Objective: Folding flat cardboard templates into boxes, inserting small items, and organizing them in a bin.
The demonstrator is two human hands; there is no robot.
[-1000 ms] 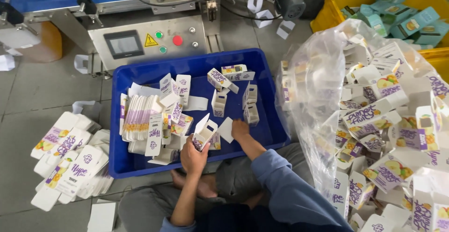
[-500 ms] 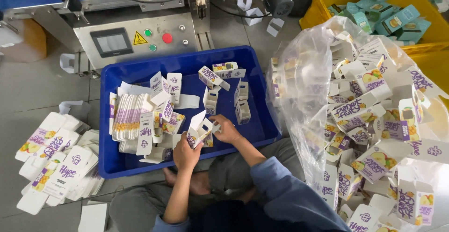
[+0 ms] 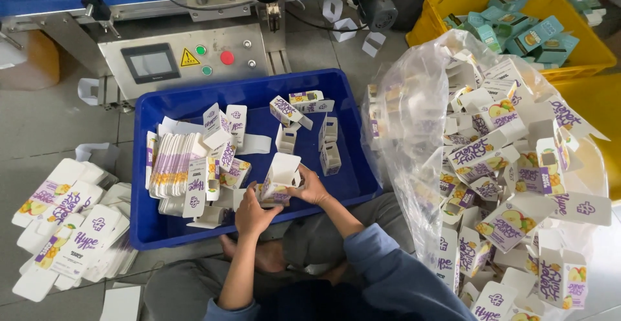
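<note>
Both hands [image 3: 279,201] grip small carton [image 3: 279,177], upright, open top seemingly up.

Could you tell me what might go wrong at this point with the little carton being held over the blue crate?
1. Both hands, left hand and right hand, grip the small open carton by thin flaps; squeezing could crease them.
2. The blue crate holds loose folded cartons and a flat stack; a sleeve could knock them over.
3. The clear bag of finished cartons bulges beside the crate and might spill.
</note>
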